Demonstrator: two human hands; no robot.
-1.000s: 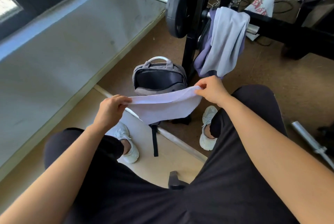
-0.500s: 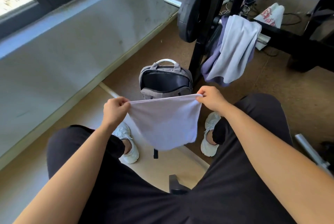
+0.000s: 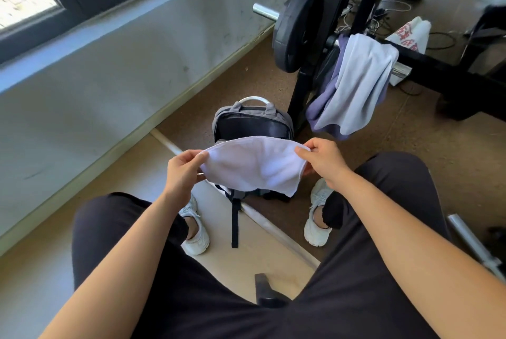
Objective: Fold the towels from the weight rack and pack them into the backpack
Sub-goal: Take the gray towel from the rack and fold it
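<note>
The left hand (image 3: 182,171) and the right hand (image 3: 324,160) are held apart, above the knees, with a white towel (image 3: 254,167) stretched between them. Each hand pinches one end of it, thumb against curled fingers (the cloth sags a little in the middle). Just beyond and below it the backpack (image 3: 253,122) stands open on the floor (image 3: 410,147), at the foot of the weight rack (image 3: 304,92). Over the rack's bar (image 3: 401,70) hang a pale grey towel (image 3: 358,81) and, under it, a purple towel (image 3: 320,108).
</note>
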